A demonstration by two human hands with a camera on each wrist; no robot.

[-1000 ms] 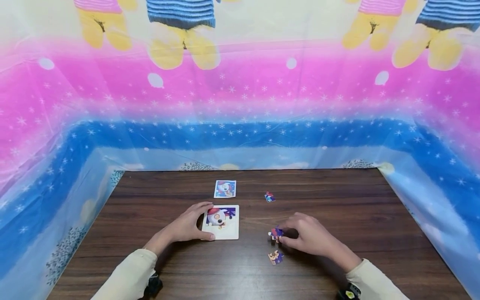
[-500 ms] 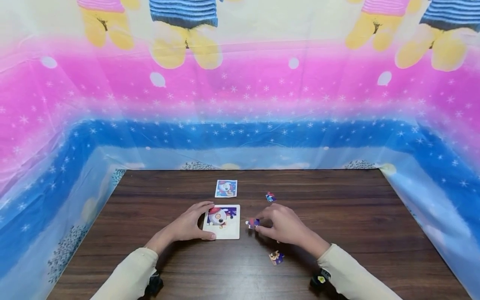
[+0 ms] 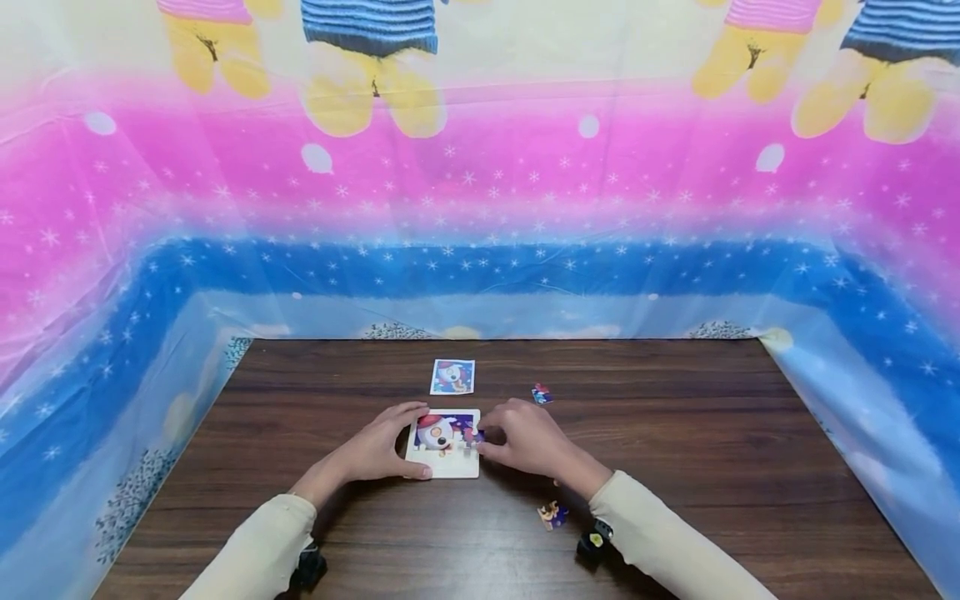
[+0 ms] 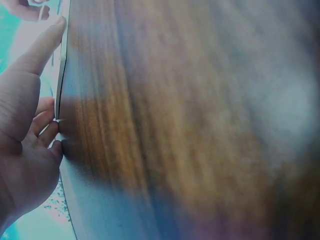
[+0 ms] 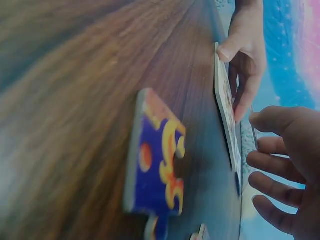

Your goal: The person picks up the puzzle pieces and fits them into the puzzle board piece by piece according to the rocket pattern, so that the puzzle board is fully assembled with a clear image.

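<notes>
A white-framed puzzle board [image 3: 442,468] lies on the table, its upper part filled with a picture of a white animal in a red hat. My left hand [image 3: 378,446] grips the board's left side, thumb on the near edge and fingers at the far left corner. Over the board's right part, my right hand [image 3: 528,437] pinches a purple and red jigsaw piece [image 3: 472,436] between thumb and fingers. In the right wrist view that piece shows only as a thin edge, above the board. Whether it touches the board, I cannot tell.
Behind the board lies a small picture card [image 3: 452,377]. A loose jigsaw piece [image 3: 542,393] is at the back right, and another piece [image 3: 552,515] lies nearer me. One more piece [image 5: 202,233] peeks in at the right wrist view's bottom edge. A patterned cloth hangs behind the table.
My right hand has carried the purple and red jigsaw piece leftward from the table's right side to over the board. My left hand has stayed on the board.
</notes>
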